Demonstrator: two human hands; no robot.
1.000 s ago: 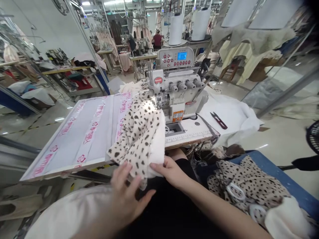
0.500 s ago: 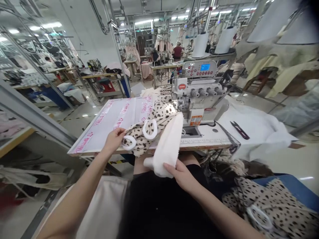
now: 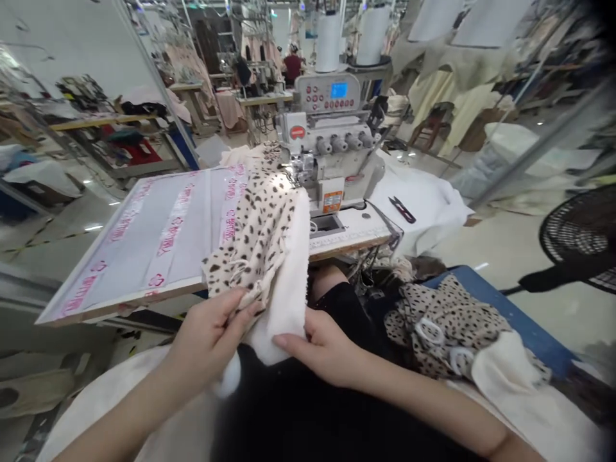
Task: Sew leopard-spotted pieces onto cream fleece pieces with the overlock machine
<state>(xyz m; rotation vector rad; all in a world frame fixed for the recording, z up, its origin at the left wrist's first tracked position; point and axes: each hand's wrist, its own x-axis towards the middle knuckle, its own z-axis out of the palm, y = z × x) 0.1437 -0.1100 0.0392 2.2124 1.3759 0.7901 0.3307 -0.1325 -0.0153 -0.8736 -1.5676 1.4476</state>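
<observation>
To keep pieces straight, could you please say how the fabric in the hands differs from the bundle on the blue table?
The held fabric runs to the overlock machine; the bundle lies heaped on the blue table. Only the bundle shows white rings. Both pair spotted print with white fleece.

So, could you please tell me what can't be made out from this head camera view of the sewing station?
Head view, the overlock machine's needle area: hidden by the leopard-print fabric and too small.
Head view, the fabric edge under the left hand: covered by its fingers.
Head view, the pink lettering on the board: too blurred to read.
Head view, the fan: cut off by the right edge.
</observation>
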